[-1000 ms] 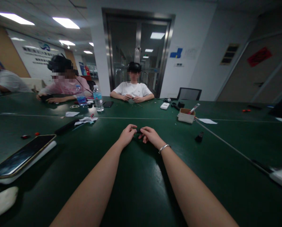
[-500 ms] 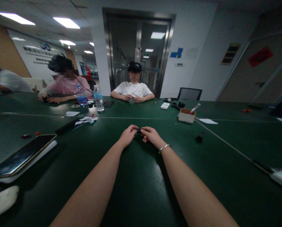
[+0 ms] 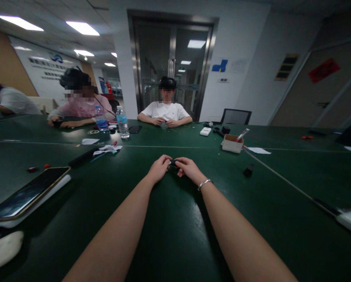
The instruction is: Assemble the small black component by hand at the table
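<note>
Between my hands, just over the green table (image 3: 169, 219), is a small black object (image 3: 172, 162) with a light glint at its left end; its kind is too small to make out. My left hand (image 3: 160, 167) pinches its left end with thumb and fingertips. From the other side my right hand (image 3: 189, 169), with a silver bangle (image 3: 205, 184) at the wrist, grips the right end. The fingers hide much of the object. Off to the right, apart from my hands, lies a small black item (image 3: 248, 170).
Beyond my right hand stands a small box (image 3: 232, 145) with a pen-like stick in it. A cable (image 3: 278, 177) runs right. At left lie a phone (image 3: 28, 194), a white mouse (image 3: 5, 250) and crumpled paper (image 3: 107, 149). Water bottles (image 3: 123, 123) stand near two seated people.
The small black object has turned slightly between my fingers, and a light glint now shows at its left end. My hands and arms have kept their place.
</note>
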A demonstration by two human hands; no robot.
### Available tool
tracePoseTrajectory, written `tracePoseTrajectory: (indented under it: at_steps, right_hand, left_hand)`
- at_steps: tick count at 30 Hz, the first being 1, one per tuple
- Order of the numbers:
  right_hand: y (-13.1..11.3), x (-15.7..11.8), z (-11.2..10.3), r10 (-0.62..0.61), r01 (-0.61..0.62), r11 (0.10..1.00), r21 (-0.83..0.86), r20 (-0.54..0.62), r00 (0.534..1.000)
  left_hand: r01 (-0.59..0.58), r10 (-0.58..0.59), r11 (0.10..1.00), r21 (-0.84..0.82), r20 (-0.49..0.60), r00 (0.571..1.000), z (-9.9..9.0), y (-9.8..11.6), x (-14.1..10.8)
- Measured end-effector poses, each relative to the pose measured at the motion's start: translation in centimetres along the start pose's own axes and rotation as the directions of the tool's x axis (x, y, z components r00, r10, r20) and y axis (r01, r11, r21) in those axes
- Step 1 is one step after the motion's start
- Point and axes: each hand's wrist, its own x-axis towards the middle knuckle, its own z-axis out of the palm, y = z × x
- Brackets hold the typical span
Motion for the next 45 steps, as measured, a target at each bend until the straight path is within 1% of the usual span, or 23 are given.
tracePoseTrajectory:
  at_steps: [4,11,16,22,28,37,40,45]
  right_hand:
    - [0.08,0.09,-0.01,0.003,-0.003,1.0,0.008,0.0,1.0]
    - [-0.04,-0.02,0.03,-0.002,0.002,1.0,0.013,-0.001,1.0]
    - [-0.04,0.09,0.11,0.019,-0.019,1.0,0.003,-0.023,1.0]
    - [0.06,0.13,0.05,0.001,-0.001,1.0,0.005,-0.006,1.0]
    - [-0.17,-0.06,0.04,0.005,-0.005,1.0,0.0,-0.006,1.0]
    - [0.22,0.21,-0.13,0.004,-0.004,1.0,-0.004,0.001,1.0]
    - [0.08,0.07,-0.09,0.001,-0.001,1.0,0.001,0.005,1.0]
    - [-0.19,-0.19,0.05,0.003,-0.003,1.0,0.005,-0.008,1.0]
  left_hand:
    - [0.015,-0.016,1.0,0.013,0.014,1.0,-0.03,-0.05,0.01]
    - [-0.001,0.0,0.999,-0.046,-0.022,1.0,-0.08,-0.01,0.27]
    - [-0.04,0.04,0.999,0.002,-0.039,0.998,-0.04,-0.17,0.12]
    - [0.003,-0.002,0.998,0.06,-0.017,1.0,-0.09,0.02,0.05]
    - [-0.054,0.055,0.998,0.011,-0.041,0.998,-0.22,-0.16,0.19]
    - [0.005,-0.005,1.0,-0.026,-0.013,1.0,-0.03,-0.13,0.12]
    - [-0.004,0.004,1.0,-0.013,-0.004,1.0,-0.07,-0.09,0.17]
    - [-0.044,0.045,0.999,0.02,-0.051,0.998,-0.29,-0.45,0.46]
